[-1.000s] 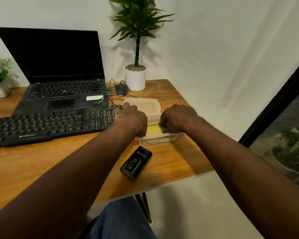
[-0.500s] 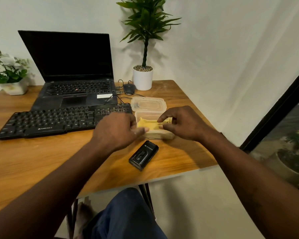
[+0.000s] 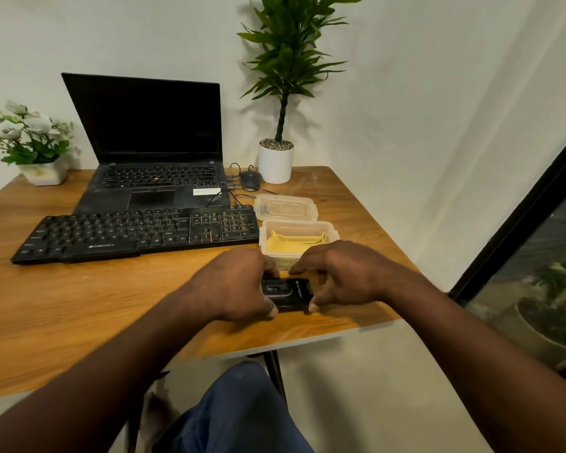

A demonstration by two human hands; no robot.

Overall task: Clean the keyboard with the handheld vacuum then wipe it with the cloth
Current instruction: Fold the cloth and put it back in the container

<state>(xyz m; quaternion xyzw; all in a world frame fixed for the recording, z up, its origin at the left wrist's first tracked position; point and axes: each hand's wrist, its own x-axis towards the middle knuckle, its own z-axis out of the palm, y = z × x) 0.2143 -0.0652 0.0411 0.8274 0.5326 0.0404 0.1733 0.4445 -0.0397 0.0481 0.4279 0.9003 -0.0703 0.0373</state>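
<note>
A small black handheld vacuum (image 3: pixel 288 294) lay on the wooden surface (image 3: pixel 79 305) near its front edge. The left hand (image 3: pixel 239 286) curled its fingers round the vacuum's left end, and the right hand (image 3: pixel 350 276) pinched its right end between thumb and fingers. Just behind, a yellow cloth (image 3: pixel 291 246) sat in an open clear container (image 3: pixel 330 230), right of the black keyboard (image 3: pixel 138 233).

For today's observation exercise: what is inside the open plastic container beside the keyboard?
A yellow cloth lies inside the plastic container, lining its bottom. Anything beneath the cloth is covered.
</note>
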